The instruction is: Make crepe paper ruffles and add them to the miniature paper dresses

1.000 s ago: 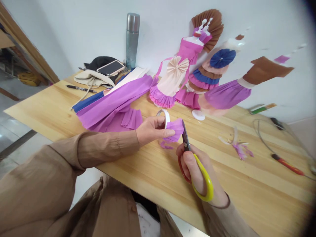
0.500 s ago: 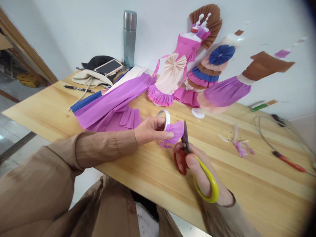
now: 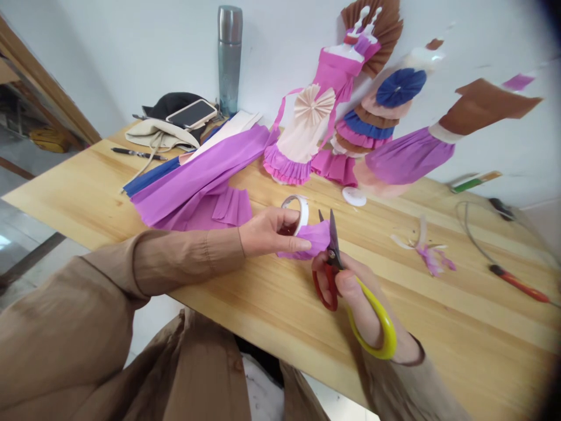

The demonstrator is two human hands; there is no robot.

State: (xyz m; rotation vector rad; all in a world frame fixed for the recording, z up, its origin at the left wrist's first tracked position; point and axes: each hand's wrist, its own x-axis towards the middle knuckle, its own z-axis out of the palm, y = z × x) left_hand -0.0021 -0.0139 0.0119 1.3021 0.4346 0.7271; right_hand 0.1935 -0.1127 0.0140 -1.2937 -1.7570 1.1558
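My left hand (image 3: 274,231) is closed, pinching a small piece of purple crepe paper (image 3: 316,238) between thumb and fingers. A white roll of tape (image 3: 303,213) hangs around its fingers, just behind the paper. In my right hand (image 3: 357,295) is a pair of scissors (image 3: 333,255) with one red and one yellow handle loop. Their dark blades are parted and point away from me, at the right edge of the paper. Part of the paper is hidden behind my left thumb.
Purple crepe sheets (image 3: 197,181) lie left on the wooden table (image 3: 272,310). Paper-dressed figures (image 3: 302,128) lean at the wall beside a steel flask (image 3: 229,64). Purple scraps (image 3: 432,257) and a red-handled tool with a cord (image 3: 521,283) lie right. A phone (image 3: 191,113) rests on a bag.
The scissor blades have parted from nearly closed. Both hands have shifted slightly right in the picture, and the view has tilted a little.
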